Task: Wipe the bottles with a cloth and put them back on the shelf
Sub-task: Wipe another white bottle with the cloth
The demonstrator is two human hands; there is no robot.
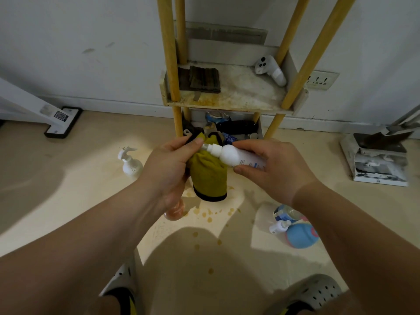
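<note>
The wiping step is going on, in the middle of the frame. The right hand (272,169) holds a white bottle (231,155) on its side, with its fingers (247,144) curled round the body. The left hand (168,164) grips a yellow cloth (209,176) and pinches it onto the bottle's cap. The cloth hangs down under the bottle. It looks like the cap is getting rubbed now, and the body may need a wipe too. After that, this bottle should go on the shelf (238,96) in the upper middle, standing up on a bare spot. More bottles wait on the floor (68,167): a white spray bottle (130,163) at the left, an orange bottle (176,212) under the left wrist, and a blue bottle (301,236) with a small white bottle (278,226) at the lower right. So I think much of the job is left.
</note>
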